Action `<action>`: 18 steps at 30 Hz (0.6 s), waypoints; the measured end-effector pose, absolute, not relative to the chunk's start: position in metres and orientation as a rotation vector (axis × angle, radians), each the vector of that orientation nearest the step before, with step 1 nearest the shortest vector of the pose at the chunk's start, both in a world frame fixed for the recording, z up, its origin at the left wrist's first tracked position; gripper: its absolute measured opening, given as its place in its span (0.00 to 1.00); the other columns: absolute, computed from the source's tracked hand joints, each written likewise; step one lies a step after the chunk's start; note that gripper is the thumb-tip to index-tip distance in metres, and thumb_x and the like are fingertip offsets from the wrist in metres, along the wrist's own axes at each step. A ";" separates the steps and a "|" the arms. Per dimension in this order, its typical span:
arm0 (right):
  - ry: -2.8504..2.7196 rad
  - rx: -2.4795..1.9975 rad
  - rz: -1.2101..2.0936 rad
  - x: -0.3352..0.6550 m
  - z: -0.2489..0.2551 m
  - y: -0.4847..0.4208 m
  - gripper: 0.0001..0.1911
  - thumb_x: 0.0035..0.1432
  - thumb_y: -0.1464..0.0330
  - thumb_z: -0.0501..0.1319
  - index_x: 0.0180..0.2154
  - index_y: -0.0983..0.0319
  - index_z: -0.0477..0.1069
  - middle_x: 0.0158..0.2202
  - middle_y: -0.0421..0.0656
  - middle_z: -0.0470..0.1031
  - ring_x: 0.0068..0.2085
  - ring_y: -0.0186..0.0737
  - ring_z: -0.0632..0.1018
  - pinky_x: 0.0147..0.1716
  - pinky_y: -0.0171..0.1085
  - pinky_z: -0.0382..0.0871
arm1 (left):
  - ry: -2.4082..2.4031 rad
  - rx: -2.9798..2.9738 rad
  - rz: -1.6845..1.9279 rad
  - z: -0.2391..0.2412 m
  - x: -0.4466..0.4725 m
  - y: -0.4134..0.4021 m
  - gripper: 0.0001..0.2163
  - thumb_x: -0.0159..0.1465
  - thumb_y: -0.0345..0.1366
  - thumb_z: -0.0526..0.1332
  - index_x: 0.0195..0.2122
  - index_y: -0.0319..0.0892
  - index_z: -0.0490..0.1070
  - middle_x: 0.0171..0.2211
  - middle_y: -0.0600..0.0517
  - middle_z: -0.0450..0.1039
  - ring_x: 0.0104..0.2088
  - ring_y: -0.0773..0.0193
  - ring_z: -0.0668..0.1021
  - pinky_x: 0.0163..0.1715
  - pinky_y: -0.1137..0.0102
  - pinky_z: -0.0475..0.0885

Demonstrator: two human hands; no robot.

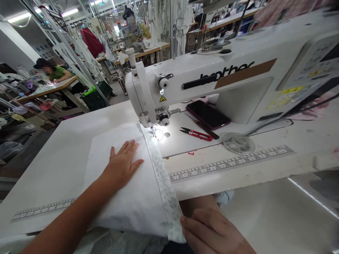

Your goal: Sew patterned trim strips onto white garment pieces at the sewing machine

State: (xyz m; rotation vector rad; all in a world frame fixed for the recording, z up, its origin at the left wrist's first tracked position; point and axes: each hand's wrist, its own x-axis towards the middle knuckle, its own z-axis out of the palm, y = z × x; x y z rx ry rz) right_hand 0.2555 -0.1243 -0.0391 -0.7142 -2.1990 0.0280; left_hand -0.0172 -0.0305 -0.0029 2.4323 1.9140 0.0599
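Note:
A white cloth [127, 197] lies on the sewing table [66, 141], its right edge carrying a patterned lace strip [164, 183] that runs up under the presser foot [153, 132] of a white sewing machine [212, 81]. My left hand [123, 162] rests flat on the cloth, fingers spread, left of the needle. At the table's front edge my right hand [212, 231] pinches the near end of the lace strip.
Red thread snips [197, 133], a dark phone [208, 114] and a clear round lid [238, 143] lie right of the needle. A printed ruler [230, 164] runs along the table front. Another person [54, 72] works at a far table on the left.

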 end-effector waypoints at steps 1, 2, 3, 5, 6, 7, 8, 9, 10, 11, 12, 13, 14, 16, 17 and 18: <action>-2.208 -0.714 0.024 0.254 -0.038 -0.125 0.21 0.71 0.71 0.45 0.36 0.62 0.76 0.37 0.39 0.81 0.39 0.36 0.74 0.39 0.34 0.68 | 1.986 2.413 0.060 -0.002 -0.019 -0.032 0.25 0.70 0.46 0.48 0.64 0.40 0.55 0.66 0.39 0.54 0.66 0.44 0.57 0.60 0.35 0.48; -2.216 -0.713 0.022 0.253 -0.038 -0.125 0.21 0.71 0.71 0.45 0.36 0.62 0.76 0.37 0.39 0.81 0.40 0.36 0.75 0.40 0.35 0.68 | 2.047 2.395 0.080 -0.001 -0.017 -0.035 0.23 0.70 0.44 0.48 0.62 0.39 0.58 0.65 0.38 0.56 0.65 0.43 0.58 0.59 0.35 0.49; -2.218 -0.707 0.013 0.252 -0.038 -0.126 0.20 0.71 0.71 0.46 0.35 0.62 0.75 0.37 0.39 0.81 0.40 0.36 0.75 0.40 0.35 0.68 | 2.073 2.389 0.120 0.000 -0.012 -0.039 0.21 0.69 0.42 0.49 0.61 0.38 0.61 0.64 0.38 0.57 0.65 0.43 0.60 0.59 0.35 0.50; -2.208 -0.707 -0.017 0.250 -0.039 -0.128 0.19 0.70 0.73 0.47 0.35 0.62 0.75 0.37 0.38 0.81 0.40 0.36 0.75 0.42 0.35 0.68 | 2.000 2.420 0.241 0.000 0.004 -0.049 0.19 0.69 0.39 0.51 0.59 0.38 0.62 0.63 0.38 0.60 0.64 0.46 0.62 0.60 0.38 0.54; -2.199 -0.708 -0.035 0.250 -0.039 -0.129 0.19 0.70 0.73 0.47 0.34 0.62 0.75 0.36 0.38 0.81 0.40 0.36 0.76 0.42 0.35 0.68 | 1.913 2.449 0.297 0.000 0.014 -0.055 0.19 0.69 0.39 0.51 0.59 0.38 0.62 0.63 0.39 0.60 0.64 0.48 0.62 0.60 0.40 0.54; -2.192 -0.711 -0.055 0.250 -0.040 -0.130 0.20 0.70 0.73 0.46 0.34 0.62 0.75 0.36 0.38 0.81 0.40 0.36 0.76 0.42 0.35 0.68 | 1.815 2.479 0.338 -0.001 0.022 -0.060 0.20 0.69 0.41 0.51 0.60 0.39 0.60 0.64 0.40 0.59 0.65 0.49 0.61 0.61 0.41 0.54; -2.192 -0.709 -0.070 0.250 -0.040 -0.131 0.20 0.70 0.74 0.46 0.34 0.62 0.75 0.35 0.39 0.81 0.39 0.36 0.76 0.41 0.35 0.68 | 1.722 2.507 0.354 -0.001 0.029 -0.064 0.21 0.69 0.42 0.52 0.61 0.39 0.59 0.64 0.40 0.58 0.65 0.49 0.59 0.61 0.41 0.54; -2.198 -0.705 -0.078 0.250 -0.040 -0.131 0.20 0.70 0.74 0.46 0.33 0.62 0.75 0.35 0.39 0.81 0.39 0.37 0.76 0.41 0.36 0.69 | 1.642 2.533 0.347 -0.002 0.034 -0.067 0.23 0.69 0.44 0.52 0.62 0.39 0.57 0.65 0.40 0.57 0.66 0.49 0.57 0.61 0.40 0.53; -2.209 -0.703 -0.076 0.250 -0.040 -0.131 0.19 0.70 0.74 0.47 0.34 0.62 0.75 0.36 0.39 0.81 0.39 0.37 0.76 0.41 0.36 0.69 | 1.577 2.559 0.323 -0.002 0.037 -0.070 0.24 0.69 0.45 0.52 0.63 0.40 0.55 0.65 0.40 0.56 0.66 0.48 0.56 0.61 0.39 0.52; -2.219 -0.701 -0.067 0.251 -0.040 -0.131 0.19 0.70 0.74 0.47 0.34 0.62 0.75 0.36 0.40 0.81 0.40 0.37 0.76 0.40 0.36 0.69 | 1.530 2.585 0.296 -0.003 0.037 -0.071 0.25 0.68 0.46 0.52 0.63 0.40 0.54 0.65 0.40 0.56 0.66 0.47 0.56 0.61 0.38 0.51; -2.227 -0.702 -0.055 0.251 -0.039 -0.131 0.19 0.70 0.74 0.47 0.34 0.63 0.75 0.37 0.40 0.81 0.40 0.37 0.76 0.40 0.36 0.70 | 1.498 2.611 0.272 -0.003 0.036 -0.072 0.25 0.68 0.46 0.52 0.64 0.40 0.54 0.65 0.41 0.56 0.66 0.47 0.56 0.61 0.38 0.51; -2.230 -0.703 -0.041 0.251 -0.038 -0.131 0.19 0.70 0.73 0.47 0.34 0.63 0.75 0.37 0.40 0.81 0.40 0.37 0.76 0.40 0.36 0.70 | 1.478 2.637 0.256 -0.004 0.034 -0.073 0.25 0.68 0.46 0.52 0.64 0.40 0.54 0.65 0.41 0.57 0.66 0.47 0.56 0.61 0.38 0.52; -2.230 -0.703 -0.030 0.252 -0.037 -0.131 0.19 0.70 0.73 0.47 0.34 0.63 0.75 0.37 0.40 0.81 0.39 0.37 0.76 0.39 0.36 0.70 | 1.464 2.664 0.250 -0.004 0.032 -0.073 0.25 0.68 0.45 0.53 0.63 0.40 0.55 0.64 0.42 0.58 0.66 0.47 0.57 0.61 0.38 0.52; -2.239 -0.697 -0.024 0.252 -0.036 -0.129 0.19 0.70 0.74 0.47 0.34 0.63 0.75 0.36 0.40 0.81 0.39 0.37 0.76 0.39 0.35 0.70 | 1.437 2.723 0.275 -0.003 0.028 -0.074 0.23 0.68 0.44 0.53 0.62 0.40 0.59 0.63 0.43 0.60 0.65 0.47 0.59 0.61 0.39 0.53; -2.248 -0.688 -0.024 0.252 -0.035 -0.128 0.19 0.69 0.74 0.47 0.34 0.63 0.75 0.36 0.40 0.81 0.39 0.37 0.76 0.39 0.35 0.70 | 1.417 2.752 0.301 -0.003 0.028 -0.074 0.21 0.69 0.43 0.53 0.60 0.39 0.61 0.62 0.43 0.62 0.64 0.47 0.61 0.61 0.39 0.53; -2.257 -0.677 -0.024 0.252 -0.035 -0.128 0.19 0.69 0.74 0.47 0.34 0.63 0.75 0.36 0.40 0.81 0.39 0.37 0.76 0.38 0.35 0.70 | 1.391 2.782 0.335 -0.003 0.029 -0.075 0.20 0.69 0.41 0.53 0.59 0.38 0.63 0.61 0.42 0.65 0.63 0.48 0.63 0.61 0.40 0.54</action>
